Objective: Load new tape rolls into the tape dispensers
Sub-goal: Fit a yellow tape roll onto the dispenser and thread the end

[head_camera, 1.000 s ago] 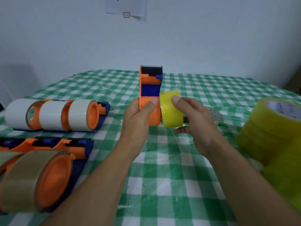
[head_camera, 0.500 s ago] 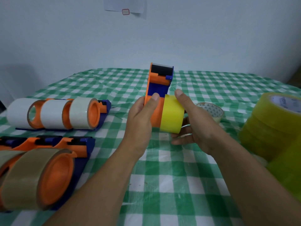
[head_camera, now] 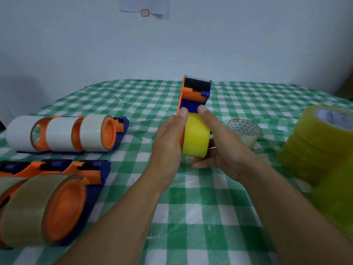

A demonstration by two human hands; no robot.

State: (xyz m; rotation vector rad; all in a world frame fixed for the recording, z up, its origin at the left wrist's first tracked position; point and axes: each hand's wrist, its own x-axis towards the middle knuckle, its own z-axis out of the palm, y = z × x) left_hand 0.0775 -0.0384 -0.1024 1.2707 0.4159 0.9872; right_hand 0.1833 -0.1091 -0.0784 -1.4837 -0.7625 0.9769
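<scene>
Yellow tape roll (head_camera: pixel 195 138) is held against the right side of an orange and blue tape dispenser (head_camera: pixel 194 94), above the middle of the green checked table (head_camera: pixel 191 203). The dispenser is gripped by the left hand (head_camera: pixel 168 144). The roll is grasped by the right hand (head_camera: pixel 219 146). Filled dispensers (head_camera: pixel 63 133) are lined up on the left. A clear roll (head_camera: pixel 245 131) is lying just right of the hands, and a yellow stack (head_camera: pixel 317 144) is standing far right

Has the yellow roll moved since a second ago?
Yes. The yellow roll has slid left against the dispenser, closing the gap between them; both hands grip the pair.
</scene>
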